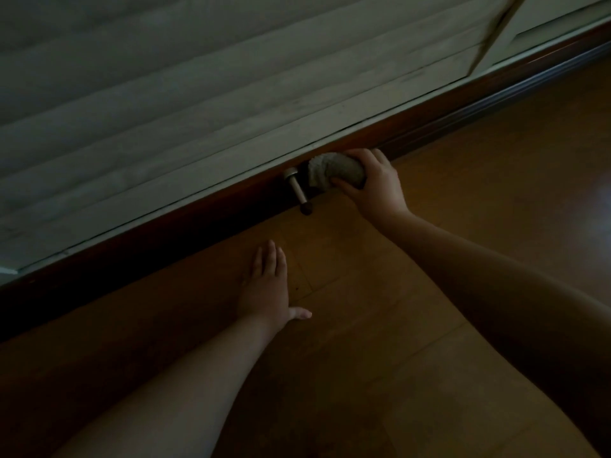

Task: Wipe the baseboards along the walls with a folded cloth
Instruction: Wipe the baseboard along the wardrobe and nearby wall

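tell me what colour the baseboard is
Dark reddish-brown baseboard, seen in the head view.

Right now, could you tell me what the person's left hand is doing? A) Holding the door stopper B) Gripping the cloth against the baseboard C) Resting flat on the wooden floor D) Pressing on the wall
C: the left hand lies palm-down with straight fingers on the floor, while the right hand grips the cloth at the baseboard.

Dim room, wooden floor (pixel 429 276), panelled wall (pixel 165 77)
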A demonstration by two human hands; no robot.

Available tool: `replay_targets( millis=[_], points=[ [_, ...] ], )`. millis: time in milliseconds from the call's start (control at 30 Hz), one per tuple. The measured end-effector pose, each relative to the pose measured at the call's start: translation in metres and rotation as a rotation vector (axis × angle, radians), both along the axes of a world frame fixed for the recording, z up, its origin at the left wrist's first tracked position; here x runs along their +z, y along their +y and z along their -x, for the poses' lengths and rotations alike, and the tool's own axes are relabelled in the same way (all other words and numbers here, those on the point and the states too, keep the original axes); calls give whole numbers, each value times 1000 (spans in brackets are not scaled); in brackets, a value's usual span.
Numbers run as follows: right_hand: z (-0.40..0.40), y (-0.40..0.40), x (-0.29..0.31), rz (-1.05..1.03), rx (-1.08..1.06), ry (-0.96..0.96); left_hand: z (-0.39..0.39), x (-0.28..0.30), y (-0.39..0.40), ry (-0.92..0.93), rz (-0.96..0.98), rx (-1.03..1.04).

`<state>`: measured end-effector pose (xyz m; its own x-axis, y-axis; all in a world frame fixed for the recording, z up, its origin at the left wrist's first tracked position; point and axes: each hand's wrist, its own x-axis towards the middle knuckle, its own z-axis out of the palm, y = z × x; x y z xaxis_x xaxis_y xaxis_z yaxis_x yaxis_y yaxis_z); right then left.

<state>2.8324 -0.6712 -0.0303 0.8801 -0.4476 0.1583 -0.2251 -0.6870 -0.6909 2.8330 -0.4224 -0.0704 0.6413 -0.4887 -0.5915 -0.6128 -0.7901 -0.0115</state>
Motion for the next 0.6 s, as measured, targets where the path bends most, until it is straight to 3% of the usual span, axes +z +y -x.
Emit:
replay_targets(
  millis=[233,433,600],
  points=[
    [16,-87,-1,60,-191,21,0,6,-3,0,-27,-13],
    [19,-113,-8,79,-209,10,0,5,-3,4,-28,-1],
    [23,-130,-10,-51,-480,-31,0,2,-4,-4,-36,8]
  ],
)
